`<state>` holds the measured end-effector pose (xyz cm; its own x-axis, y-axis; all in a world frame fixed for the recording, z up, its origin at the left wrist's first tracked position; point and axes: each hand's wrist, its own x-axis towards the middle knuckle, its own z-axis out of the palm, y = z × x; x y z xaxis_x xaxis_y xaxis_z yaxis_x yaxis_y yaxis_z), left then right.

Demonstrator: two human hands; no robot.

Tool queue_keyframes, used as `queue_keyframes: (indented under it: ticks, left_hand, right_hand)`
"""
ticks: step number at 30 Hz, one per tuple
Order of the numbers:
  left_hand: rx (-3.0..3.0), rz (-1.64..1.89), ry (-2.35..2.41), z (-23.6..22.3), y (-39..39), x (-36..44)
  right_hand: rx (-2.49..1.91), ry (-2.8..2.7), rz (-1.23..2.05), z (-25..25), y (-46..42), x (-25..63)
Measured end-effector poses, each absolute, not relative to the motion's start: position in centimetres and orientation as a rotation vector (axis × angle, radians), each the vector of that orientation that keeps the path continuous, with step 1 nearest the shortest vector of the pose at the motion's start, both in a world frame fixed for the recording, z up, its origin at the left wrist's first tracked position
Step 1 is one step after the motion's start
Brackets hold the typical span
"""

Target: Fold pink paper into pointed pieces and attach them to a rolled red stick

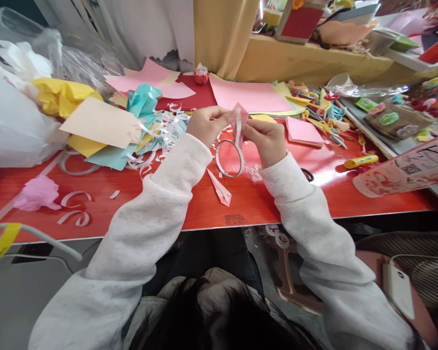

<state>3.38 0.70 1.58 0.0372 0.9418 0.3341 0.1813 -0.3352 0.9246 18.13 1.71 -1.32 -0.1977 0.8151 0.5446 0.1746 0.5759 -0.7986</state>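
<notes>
Above the red table, my left hand [209,125] pinches a small folded piece of pink paper [242,113] at its upper edge. The fingers of my right hand [267,140] are closed on the same paper from the other side. A pale strip runs down the paper to a roll of tape [241,159], which hangs as a ring between my hands. Below the roll lies a narrow, pointed fold of pink paper [222,190]. A stack of pink paper squares [304,131] rests to the right of my right hand.
White paper shreds [173,129], a beige sheet [100,121] and crumpled teal paper [144,99] crowd the left side. Large pink sheets [248,95] lie at the back. A yellow marker [361,161] and a printed cup [405,167] are at the right.
</notes>
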Motion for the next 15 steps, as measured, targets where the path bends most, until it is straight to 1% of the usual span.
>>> queue_keyframes:
  ticks: [6, 12, 15]
  left_hand:
    - [1.717, 1.388, 1.249, 1.5, 1.0, 3.2]
    - [1.623, 1.578, 1.335, 1.5, 2.3, 1.6]
    - [1.626, 1.634, 1.377, 1.5, 3.0, 0.6]
  right_hand:
    - [-0.881, -1.754, 0.776, -0.9, 1.3, 17.8]
    - [-0.944, -1.753, 1.073, -1.6, 1.8, 17.5]
    - [-0.927, -1.914, 1.23, -1.7, 1.3, 17.3]
